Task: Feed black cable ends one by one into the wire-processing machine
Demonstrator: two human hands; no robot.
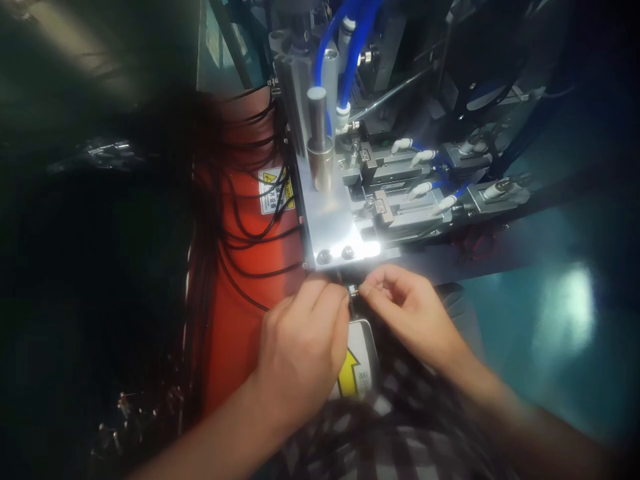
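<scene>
A small shiny metal part (353, 290) lies between the fingertips of my two hands, just in front of a bright metal block (327, 223). My right hand (413, 310) pinches the part's right end between thumb and forefinger. On the other side, my left hand (305, 330) is closed, its fingertips turned inward next to the same part. Whatever its fingers grip is hidden behind the knuckles. Just below, partly covered by my left hand, is a white label (367, 373) with a yellow arrow.
Black cables (250, 233) loop across an orange-red panel (233, 340) at the left, beside a warning sticker (270, 190). A metal post (320, 147) rises from the block. Blue air tubes (356, 47) and pneumatic cylinders (415, 217) stand behind and to the right. Green floor (530, 347) shows at right.
</scene>
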